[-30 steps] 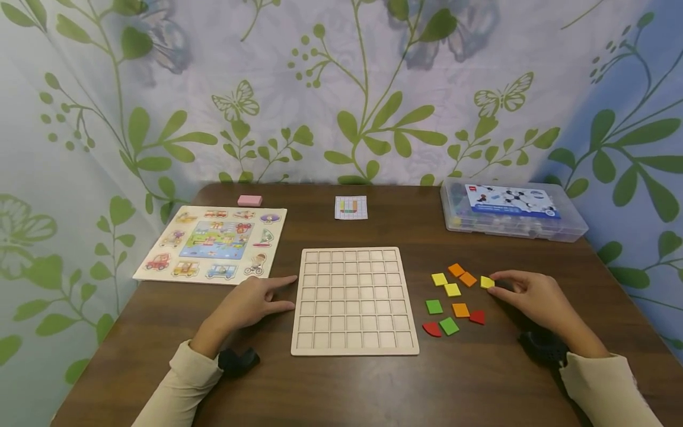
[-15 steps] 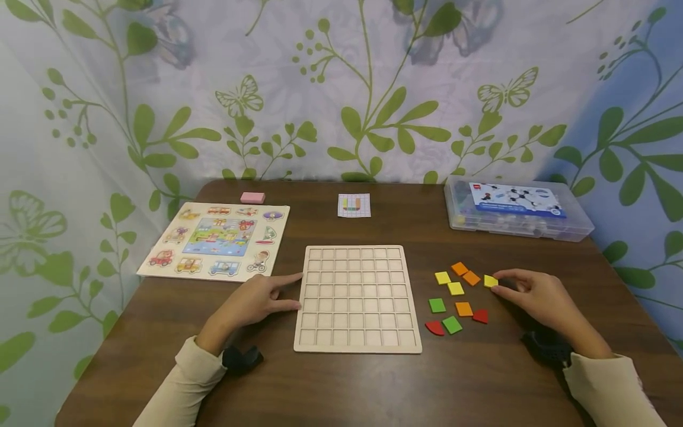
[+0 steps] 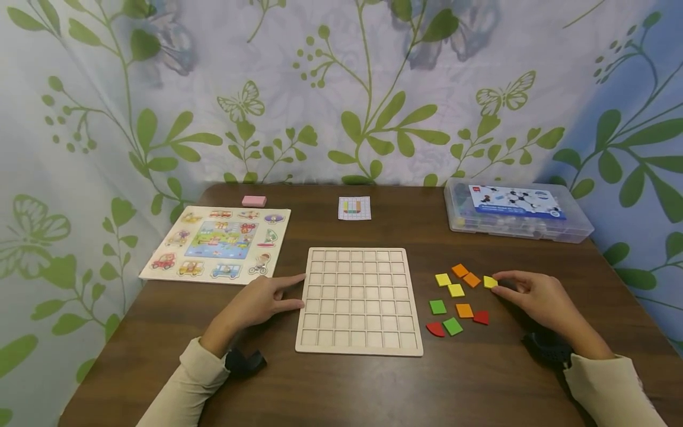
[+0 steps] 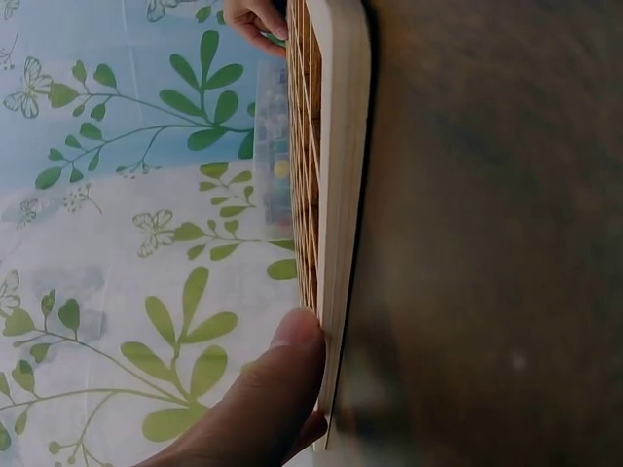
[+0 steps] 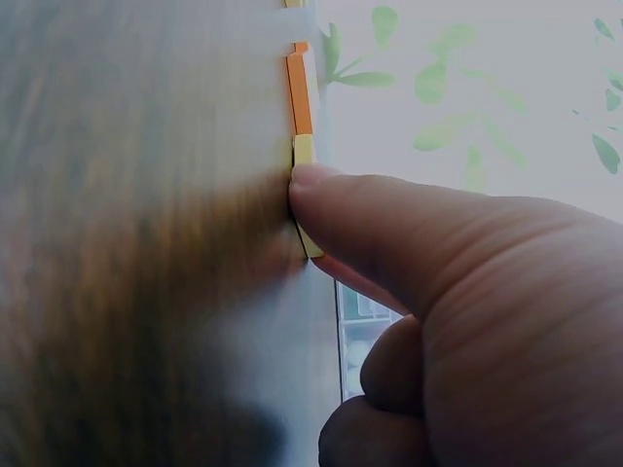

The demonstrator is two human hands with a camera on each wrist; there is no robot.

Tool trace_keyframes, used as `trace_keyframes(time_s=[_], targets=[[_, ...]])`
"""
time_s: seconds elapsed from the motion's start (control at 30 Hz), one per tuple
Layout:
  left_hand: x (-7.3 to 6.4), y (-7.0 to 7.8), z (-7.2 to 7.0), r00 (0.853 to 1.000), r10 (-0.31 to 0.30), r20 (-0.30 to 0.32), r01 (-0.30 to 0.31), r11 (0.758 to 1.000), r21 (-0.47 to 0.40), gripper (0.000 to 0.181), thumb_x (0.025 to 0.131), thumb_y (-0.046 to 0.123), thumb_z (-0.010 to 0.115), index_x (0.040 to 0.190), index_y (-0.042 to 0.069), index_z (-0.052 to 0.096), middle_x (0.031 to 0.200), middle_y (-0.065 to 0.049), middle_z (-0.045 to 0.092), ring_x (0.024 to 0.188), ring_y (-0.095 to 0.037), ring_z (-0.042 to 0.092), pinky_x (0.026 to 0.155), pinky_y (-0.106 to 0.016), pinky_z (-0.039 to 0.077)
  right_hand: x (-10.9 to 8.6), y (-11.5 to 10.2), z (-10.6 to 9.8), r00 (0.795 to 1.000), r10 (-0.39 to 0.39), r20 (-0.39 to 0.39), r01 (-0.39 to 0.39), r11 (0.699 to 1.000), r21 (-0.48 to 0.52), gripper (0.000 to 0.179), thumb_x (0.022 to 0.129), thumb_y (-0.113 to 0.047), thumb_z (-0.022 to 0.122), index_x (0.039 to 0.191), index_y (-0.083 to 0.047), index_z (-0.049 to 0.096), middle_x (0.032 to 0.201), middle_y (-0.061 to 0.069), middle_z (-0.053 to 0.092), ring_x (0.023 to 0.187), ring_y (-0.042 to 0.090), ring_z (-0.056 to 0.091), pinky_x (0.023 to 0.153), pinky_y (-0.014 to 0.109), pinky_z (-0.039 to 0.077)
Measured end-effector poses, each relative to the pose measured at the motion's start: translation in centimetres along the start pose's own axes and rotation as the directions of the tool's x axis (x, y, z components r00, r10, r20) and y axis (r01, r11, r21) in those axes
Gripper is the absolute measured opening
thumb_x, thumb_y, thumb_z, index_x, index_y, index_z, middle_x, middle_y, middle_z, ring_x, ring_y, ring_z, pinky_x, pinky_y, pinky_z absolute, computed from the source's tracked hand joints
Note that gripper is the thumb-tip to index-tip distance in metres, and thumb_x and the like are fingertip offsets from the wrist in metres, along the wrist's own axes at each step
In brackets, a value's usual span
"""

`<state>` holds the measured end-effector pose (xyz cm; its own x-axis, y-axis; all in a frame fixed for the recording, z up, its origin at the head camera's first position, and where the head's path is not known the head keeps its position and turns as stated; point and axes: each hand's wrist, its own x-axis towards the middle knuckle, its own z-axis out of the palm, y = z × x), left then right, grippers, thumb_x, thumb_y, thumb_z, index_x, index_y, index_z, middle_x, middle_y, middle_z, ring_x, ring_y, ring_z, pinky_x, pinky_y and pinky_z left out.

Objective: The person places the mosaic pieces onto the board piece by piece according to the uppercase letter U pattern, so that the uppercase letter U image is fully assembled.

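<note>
A pale wooden grid board (image 3: 358, 301) lies flat on the table, with bare square cells. My left hand (image 3: 261, 303) touches its left edge with the extended thumb and index finger; in the left wrist view the thumb (image 4: 277, 365) rests against the board's rim. Right of the board, my right hand (image 3: 536, 296) pinches a yellow tile (image 3: 488, 282) between thumb and index finger, at table level. Beside it lie orange tiles (image 3: 464, 311), two yellow square tiles (image 3: 443, 279), two green tiles (image 3: 438, 306) and two red pieces, one a rounded wedge (image 3: 435, 329).
A picture puzzle board (image 3: 216, 244) lies at the left. Along the back are a pink block (image 3: 254, 201), a small card with a coloured pattern on a grid (image 3: 354, 208), and a clear plastic case (image 3: 517, 210). A leaf-patterned curtain (image 3: 299, 89) hangs behind the wooden table (image 3: 352, 391).
The head view has shifted slightly. Both hands keep their places, the left at the board's edge and the right on the yellow tile.
</note>
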<state>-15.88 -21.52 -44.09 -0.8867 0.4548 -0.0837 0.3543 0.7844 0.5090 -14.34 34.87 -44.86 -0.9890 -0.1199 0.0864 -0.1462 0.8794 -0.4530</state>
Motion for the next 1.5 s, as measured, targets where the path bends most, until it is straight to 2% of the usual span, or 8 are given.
trace_keyframes(time_s=[0.33, 0.67, 0.9, 1.07, 1.5], targets=[[0.1, 0.2, -0.2, 1.0, 0.02, 0.007, -0.02, 1.0, -0.024, 0.066, 0.093, 0.049, 0.072, 0.153, 0.027, 0.051, 0.056, 0.009, 0.035, 0.05, -0.005, 0.027, 0.049, -0.025, 0.031, 0.0, -0.1, 0.1, 0.999, -0.02, -0.026, 0.019, 1.0, -0.01, 0.036, 0.094, -0.038, 0.075, 0.115, -0.008, 0.076, 0.06, -0.003, 0.037, 0.053, 0.014, 0.032, 0.05, 0.031, 0.025], [0.3, 0.0, 0.0, 0.999, 0.027, 0.018, -0.026, 0.998, -0.054, 0.066, 0.094, 0.049, 0.072, 0.152, 0.028, 0.052, 0.054, 0.009, 0.032, 0.048, -0.006, 0.025, 0.049, -0.025, 0.031, 0.3, -1.0, -0.1, 0.999, -0.037, -0.018, 0.037, 0.999, -0.01, 0.035, 0.094, -0.037, 0.075, 0.114, -0.008, 0.076, 0.06, -0.003, 0.038, 0.053, 0.014, 0.034, 0.05, 0.03, 0.026], [0.5, 0.0, 0.0, 0.999, -0.019, 0.037, 0.021, 0.999, -0.046, 0.066, 0.092, 0.052, 0.072, 0.151, 0.03, 0.053, 0.057, 0.009, 0.032, 0.052, -0.008, 0.026, 0.051, -0.026, 0.03, 0.9, -1.9, 0.1, 0.995, -0.099, -0.017, 0.099, 0.995, -0.009, 0.031, 0.094, -0.035, 0.076, 0.113, -0.01, 0.076, 0.059, -0.005, 0.036, 0.052, 0.012, 0.031, 0.049, 0.03, 0.026], [0.5, 0.1, -0.1, 0.998, -0.042, 0.051, 0.045, 0.998, -0.054, 0.068, 0.091, 0.052, 0.073, 0.152, 0.031, 0.051, 0.057, 0.008, 0.034, 0.052, -0.008, 0.026, 0.052, -0.026, 0.029, 1.5, -2.9, 0.0, 0.993, -0.121, -0.012, 0.121, 0.993, -0.008, 0.03, 0.092, -0.033, 0.078, 0.113, -0.011, 0.076, 0.058, -0.005, 0.036, 0.052, 0.014, 0.033, 0.049, 0.03, 0.028], [0.7, 0.3, 0.0, 0.999, -0.028, 0.032, 0.029, 0.999, -0.038, 0.066, 0.092, 0.05, 0.073, 0.151, 0.029, 0.054, 0.058, 0.007, 0.034, 0.054, -0.009, 0.027, 0.052, -0.027, 0.029, 4.0, -7.6, 0.8, 0.988, -0.156, 0.017, 0.154, 0.986, 0.069, 0.033, 0.091, -0.032, 0.08, 0.115, -0.011, 0.076, 0.057, -0.003, 0.039, 0.051, 0.017, 0.037, 0.047, 0.03, 0.033]])
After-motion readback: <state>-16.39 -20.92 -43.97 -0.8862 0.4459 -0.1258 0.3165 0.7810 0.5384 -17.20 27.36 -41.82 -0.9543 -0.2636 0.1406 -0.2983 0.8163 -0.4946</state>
